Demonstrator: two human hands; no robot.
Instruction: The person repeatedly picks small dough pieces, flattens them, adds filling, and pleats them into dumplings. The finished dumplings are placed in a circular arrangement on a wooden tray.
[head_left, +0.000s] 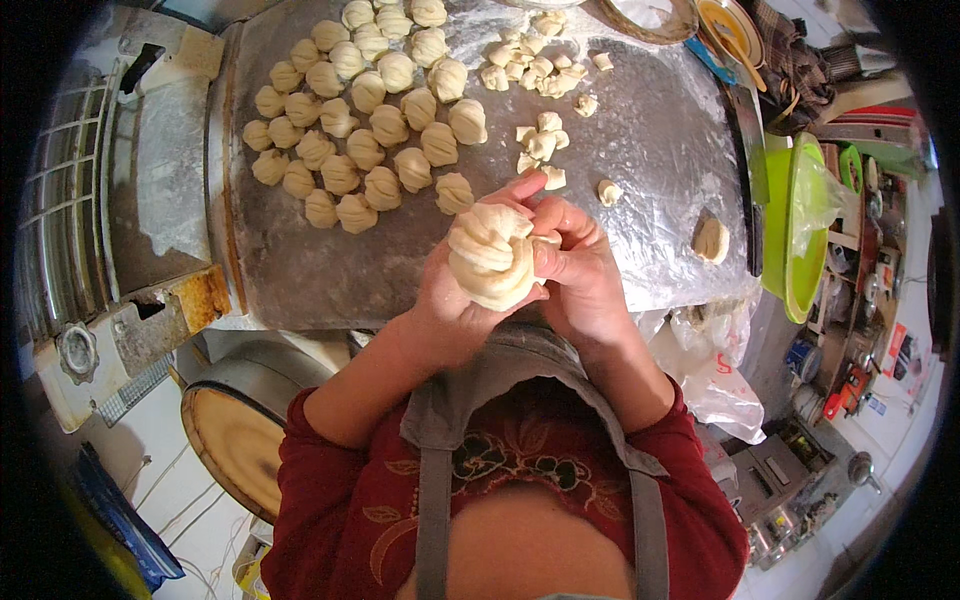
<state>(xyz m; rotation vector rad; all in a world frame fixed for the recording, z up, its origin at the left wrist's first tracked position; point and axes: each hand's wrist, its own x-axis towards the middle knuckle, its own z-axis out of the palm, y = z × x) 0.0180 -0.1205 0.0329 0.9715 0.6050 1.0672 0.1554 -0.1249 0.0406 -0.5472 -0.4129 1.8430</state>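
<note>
A twisted piece of pale dough is held up between both hands, above the near edge of the work table. My left hand cups it from the left and below, with some fingers hidden behind the dough. My right hand pinches its right side between thumb and fingers. Beyond my left hand, many shaped dough rolls sit in loose rows. Small cut dough pieces lie past my fingertips, with a larger heap farther back.
A knife lies along the table's right edge, near a single dough lump. Beyond that edge is a green plastic basin. A bowl with a wooden-handled utensil sits at back right. A large round drum-like container stands below left.
</note>
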